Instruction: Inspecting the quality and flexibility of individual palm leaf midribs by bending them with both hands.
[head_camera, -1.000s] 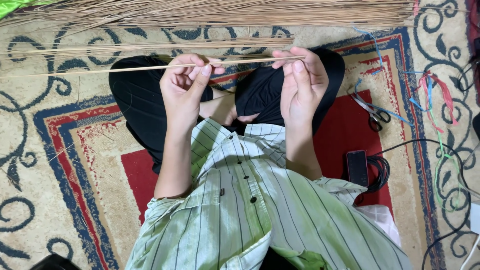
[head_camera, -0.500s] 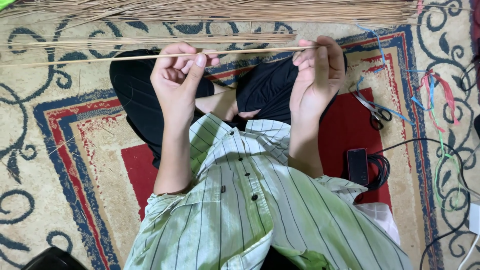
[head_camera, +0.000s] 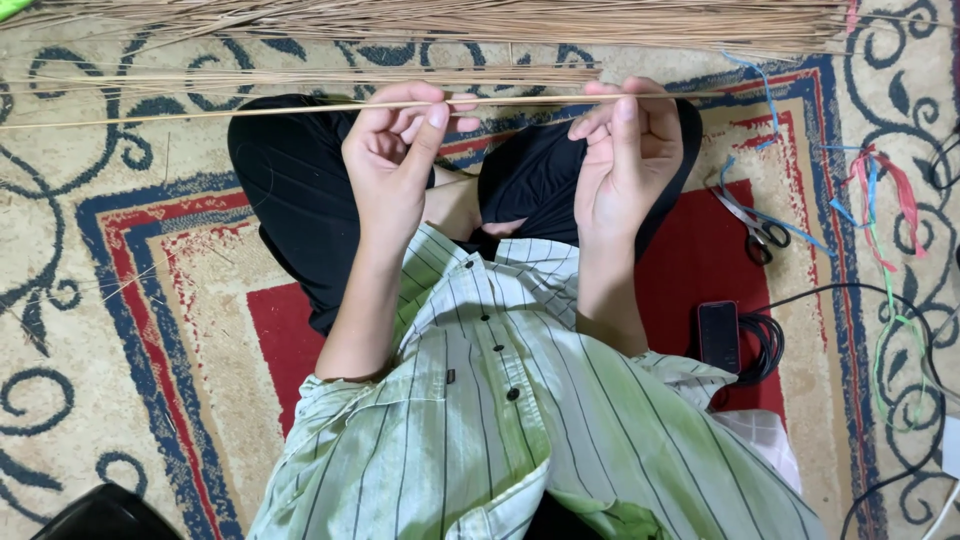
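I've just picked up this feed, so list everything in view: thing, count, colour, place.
held sticks: a few, tan, across both hands
stick pile: many, tan, top edge of rug
loose sticks: several, tan, below the pile
rug: one, beige, blue and red, underneath
scissors: one, dark handles, right
strings: several, blue, red, green, far right
phone: one, black, right
cable: one, black, beside phone
left hand: pinch grip on sticks
right hand: pinch grip on sticks

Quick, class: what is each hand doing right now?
Left hand: closed, pinching the thin sticks.
Right hand: closed on the same sticks.
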